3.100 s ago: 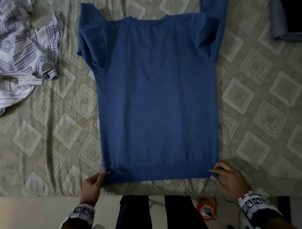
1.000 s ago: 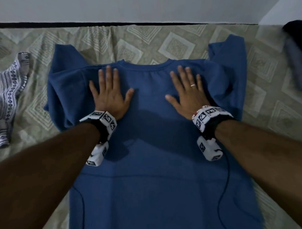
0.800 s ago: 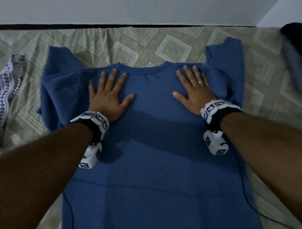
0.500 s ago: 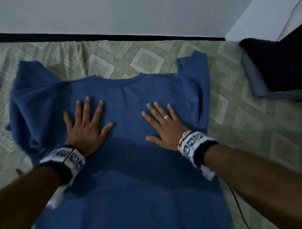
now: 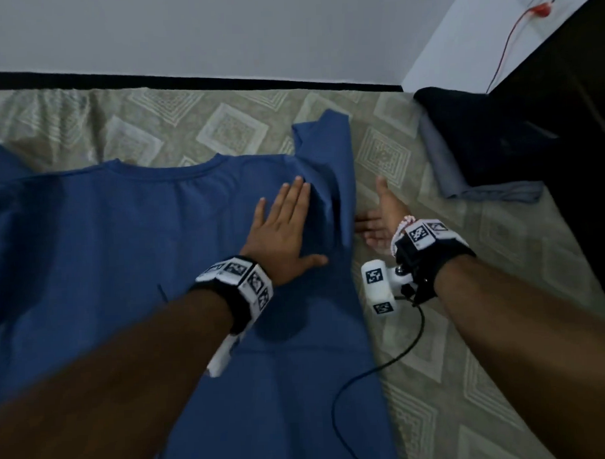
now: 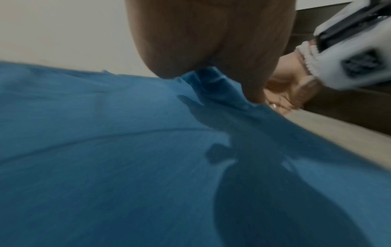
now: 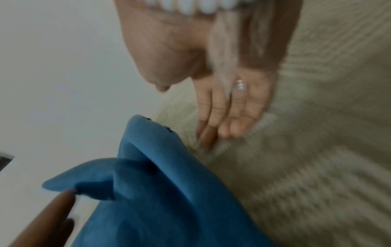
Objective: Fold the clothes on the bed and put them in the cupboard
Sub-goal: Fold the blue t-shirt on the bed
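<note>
Right hand now off blue shirt, flat-fingered beside sleeve; left hand presses flat: pin, fold sleeve inward

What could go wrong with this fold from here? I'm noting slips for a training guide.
1. The right hand lies open on the bedsheet beside the blue shirt, not gripping the sleeve; a shallow scoop may miss it.
2. The left hand presses flat near that shoulder, so the fabric bunched beside it could get creased into the fold.
3. The wrist cable trails by the shirt's edge and might snag.
</note>
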